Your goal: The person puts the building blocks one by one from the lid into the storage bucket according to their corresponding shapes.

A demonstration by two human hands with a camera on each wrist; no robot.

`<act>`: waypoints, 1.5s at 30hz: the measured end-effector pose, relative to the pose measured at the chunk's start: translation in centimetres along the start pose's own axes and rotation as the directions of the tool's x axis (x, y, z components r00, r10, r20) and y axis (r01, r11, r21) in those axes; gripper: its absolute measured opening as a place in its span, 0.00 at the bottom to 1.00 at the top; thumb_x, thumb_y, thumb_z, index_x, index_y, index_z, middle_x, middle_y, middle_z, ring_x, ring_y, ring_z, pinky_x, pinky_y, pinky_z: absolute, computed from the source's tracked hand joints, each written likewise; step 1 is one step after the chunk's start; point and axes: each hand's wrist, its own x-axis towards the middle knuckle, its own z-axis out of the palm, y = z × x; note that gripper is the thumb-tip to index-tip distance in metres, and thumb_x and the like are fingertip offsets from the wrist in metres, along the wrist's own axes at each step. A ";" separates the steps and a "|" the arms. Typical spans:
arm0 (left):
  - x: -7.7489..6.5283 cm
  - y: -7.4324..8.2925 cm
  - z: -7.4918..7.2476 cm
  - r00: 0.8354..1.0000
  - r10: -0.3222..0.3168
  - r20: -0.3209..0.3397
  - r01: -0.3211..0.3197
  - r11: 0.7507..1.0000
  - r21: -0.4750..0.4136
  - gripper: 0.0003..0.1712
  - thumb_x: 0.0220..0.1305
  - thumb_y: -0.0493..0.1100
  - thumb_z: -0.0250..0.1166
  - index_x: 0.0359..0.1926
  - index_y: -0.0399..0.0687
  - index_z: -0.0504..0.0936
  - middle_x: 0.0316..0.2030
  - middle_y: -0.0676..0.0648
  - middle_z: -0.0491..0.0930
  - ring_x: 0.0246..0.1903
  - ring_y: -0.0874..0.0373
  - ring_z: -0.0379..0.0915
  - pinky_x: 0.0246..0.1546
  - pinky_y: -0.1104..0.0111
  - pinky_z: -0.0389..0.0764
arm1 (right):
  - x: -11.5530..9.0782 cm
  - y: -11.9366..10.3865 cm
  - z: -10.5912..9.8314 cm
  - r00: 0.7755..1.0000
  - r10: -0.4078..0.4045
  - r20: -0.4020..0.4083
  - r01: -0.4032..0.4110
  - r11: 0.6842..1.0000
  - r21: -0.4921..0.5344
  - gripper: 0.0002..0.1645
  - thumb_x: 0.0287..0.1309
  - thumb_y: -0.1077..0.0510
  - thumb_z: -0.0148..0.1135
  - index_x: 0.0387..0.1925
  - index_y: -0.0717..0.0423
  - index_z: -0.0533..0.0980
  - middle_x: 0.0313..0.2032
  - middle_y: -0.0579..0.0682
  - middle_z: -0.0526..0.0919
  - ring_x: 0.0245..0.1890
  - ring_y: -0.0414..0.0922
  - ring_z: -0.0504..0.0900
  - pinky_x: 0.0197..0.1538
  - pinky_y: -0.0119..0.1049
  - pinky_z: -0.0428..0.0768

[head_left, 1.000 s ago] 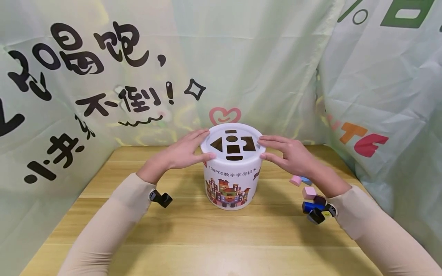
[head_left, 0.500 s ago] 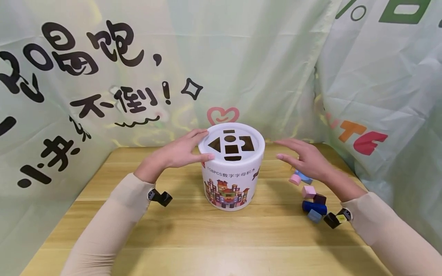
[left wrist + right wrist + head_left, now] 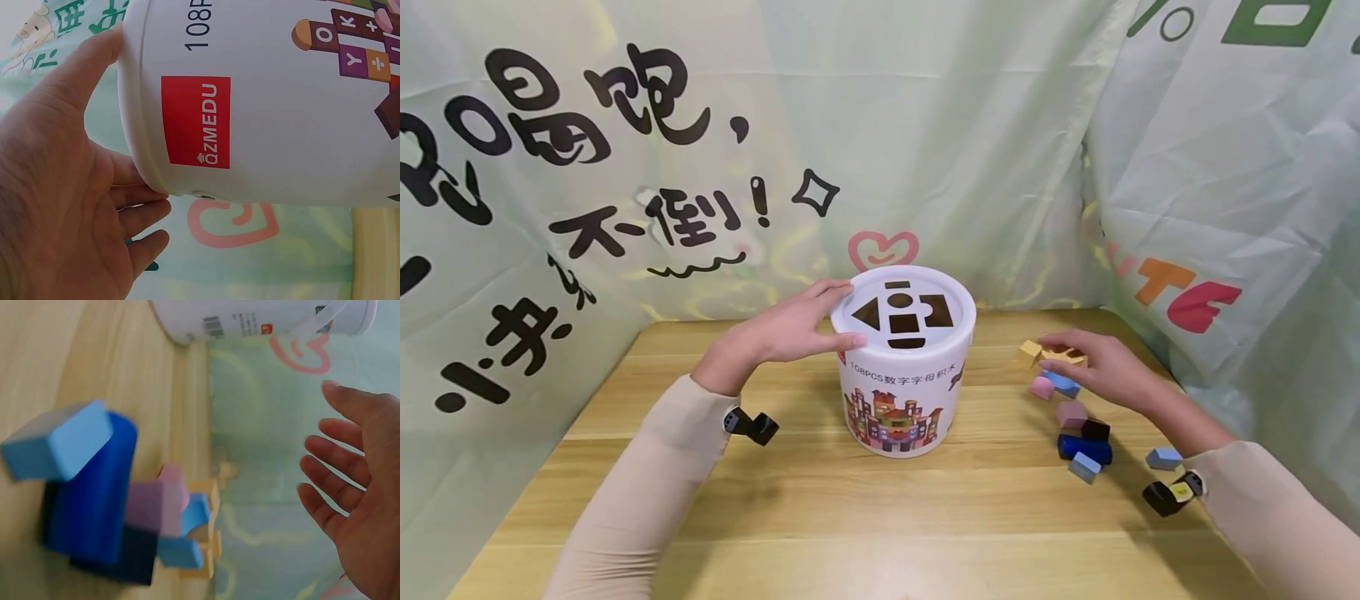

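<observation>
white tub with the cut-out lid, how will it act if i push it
The white tub would probably slide if pushed low, since it stands upright on a broad base. Its smooth-looking side may be slippery. Its even, round outline suggests it's fairly stiff.

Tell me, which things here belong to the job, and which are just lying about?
Likely the job: left hand, right hand, white tub, its holed lid, yellow blocks, other loose blocks.

Likely just around: wood-grain table, printed cloth, wrist cameras.
</observation>
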 end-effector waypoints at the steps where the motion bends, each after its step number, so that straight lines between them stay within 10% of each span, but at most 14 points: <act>1: 0.0 0.0 0.0 1.000 0.001 -0.001 -0.001 1.000 -0.002 0.58 0.59 0.77 0.54 0.77 0.45 0.51 0.75 0.45 0.49 0.71 0.47 0.52 0.67 0.49 0.60 | -0.3 0.2 0.0 1.000 0.003 0.015 -0.003 1.000 0.002 0.23 0.64 0.54 0.65 0.57 0.62 0.77 0.51 0.58 0.82 0.49 0.57 0.80 0.49 0.57 0.78; 24: 0.1 -0.2 0.3 1.000 0.004 -0.029 -0.004 1.000 -0.005 0.59 0.55 0.79 0.55 0.76 0.45 0.55 0.73 0.46 0.53 0.68 0.49 0.56 0.66 0.51 0.62 | -4.8 5.8 2.8 0.988 0.085 0.128 -0.081 0.996 -0.036 0.27 0.51 0.48 0.74 0.48 0.62 0.82 0.44 0.55 0.84 0.43 0.55 0.82 0.45 0.54 0.81; 45: -0.1 0.0 0.1 0.999 -0.004 -0.031 0.005 1.000 0.010 0.59 0.55 0.79 0.55 0.76 0.46 0.55 0.72 0.45 0.53 0.70 0.50 0.52 0.67 0.51 0.60 | -4.1 4.9 2.8 0.984 0.134 0.119 -0.140 0.989 0.041 0.21 0.59 0.51 0.69 0.50 0.59 0.80 0.43 0.52 0.83 0.43 0.51 0.81 0.44 0.46 0.83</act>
